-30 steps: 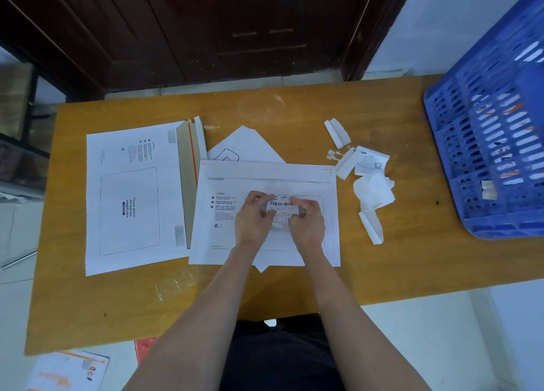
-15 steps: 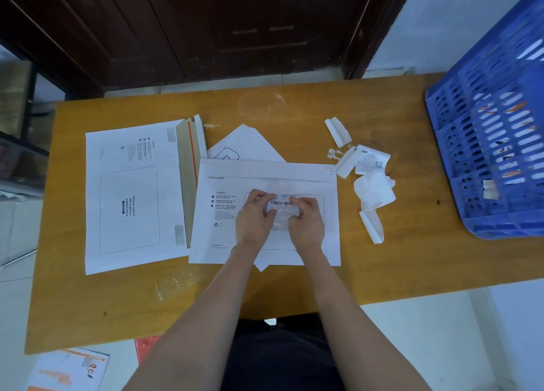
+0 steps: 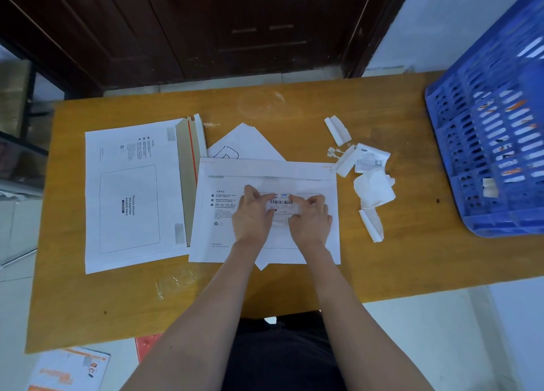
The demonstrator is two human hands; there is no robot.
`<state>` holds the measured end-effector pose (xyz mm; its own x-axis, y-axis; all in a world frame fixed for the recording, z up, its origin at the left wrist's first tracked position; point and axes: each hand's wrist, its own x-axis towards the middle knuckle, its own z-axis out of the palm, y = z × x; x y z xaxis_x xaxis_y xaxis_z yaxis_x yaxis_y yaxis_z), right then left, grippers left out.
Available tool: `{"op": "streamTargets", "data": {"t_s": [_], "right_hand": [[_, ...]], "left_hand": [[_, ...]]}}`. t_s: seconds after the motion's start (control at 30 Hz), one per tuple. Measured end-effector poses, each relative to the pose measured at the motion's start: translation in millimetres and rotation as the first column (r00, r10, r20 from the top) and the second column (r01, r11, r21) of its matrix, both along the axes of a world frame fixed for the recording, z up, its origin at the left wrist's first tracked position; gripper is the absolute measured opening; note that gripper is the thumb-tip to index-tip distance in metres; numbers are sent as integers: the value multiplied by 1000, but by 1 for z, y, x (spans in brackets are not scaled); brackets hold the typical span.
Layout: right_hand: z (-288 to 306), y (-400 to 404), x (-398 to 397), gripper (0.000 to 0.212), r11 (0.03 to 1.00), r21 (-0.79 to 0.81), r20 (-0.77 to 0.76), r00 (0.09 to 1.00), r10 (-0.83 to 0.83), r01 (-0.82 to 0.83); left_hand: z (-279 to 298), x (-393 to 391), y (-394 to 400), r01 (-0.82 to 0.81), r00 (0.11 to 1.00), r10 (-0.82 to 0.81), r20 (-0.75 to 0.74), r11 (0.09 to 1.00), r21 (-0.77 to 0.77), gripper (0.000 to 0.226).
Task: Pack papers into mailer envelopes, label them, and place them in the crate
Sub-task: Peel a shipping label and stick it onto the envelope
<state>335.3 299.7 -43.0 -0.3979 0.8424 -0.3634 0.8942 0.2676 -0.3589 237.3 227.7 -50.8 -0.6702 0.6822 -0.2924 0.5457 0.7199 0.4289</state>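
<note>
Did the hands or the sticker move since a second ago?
Hardly at all. Both the left hand and the right hand keep holding the barcode label against the envelope, fingers on its edges; any shift is too slight to tell. The second envelope, paper scraps and blue crate lie where they were.

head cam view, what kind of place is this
Probably a small makeshift mail-packing station in a home or back room: white mailer envelopes on a wooden table, peeled label scraps, and a blue plastic crate.
</note>
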Motion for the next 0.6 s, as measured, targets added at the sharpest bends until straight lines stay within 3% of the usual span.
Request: {"op": "streamTargets", "data": {"t_s": [0.17,0.3,0.6], "right_hand": [[0,-1,0,42,998,42,74,996,42,-45],[-3,-5,4,55,999,-25,95,995,-19,22],[-8,-2,17,68,993,-117,86,995,45,-35]], "left_hand": [[-1,-1,-3,-24,999,25,49,1000,-3,38],[-4,-9,-9,-82,966,85,243,996,-22,40],[-5,-20,-24,148,956,-136,259,989,-29,64]]}}
